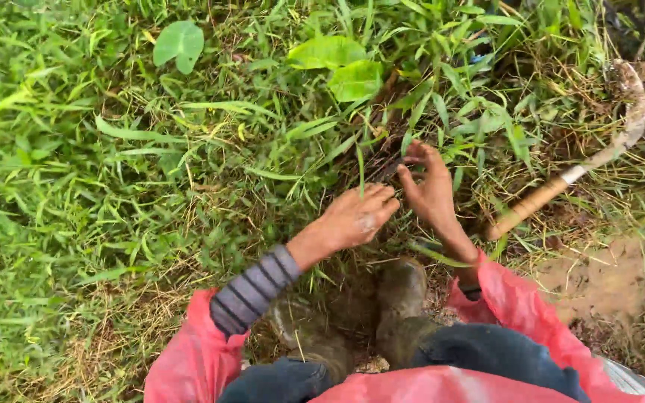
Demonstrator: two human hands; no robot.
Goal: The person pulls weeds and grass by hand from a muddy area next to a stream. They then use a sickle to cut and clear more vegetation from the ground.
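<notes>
I crouch over thick green grass. My left hand (352, 218) reaches forward from a grey striped cuff and a red sleeve, fingers curled down into the base of a grass clump (382, 149). My right hand (428, 188) is right beside it, fingers pinching dark stems at the foot of the same clump. Both hands touch the grass low down near the soil. A sickle (584, 166) with a pale wooden handle and a curved, dirty blade lies on the ground to the right, apart from my right hand.
My two muddy boots (367, 313) stand just below the hands. Broad leaves (341, 67) grow behind the clump. A bare patch of brown soil (606, 280) lies at the right, with dry cut grass (113, 328) at the lower left.
</notes>
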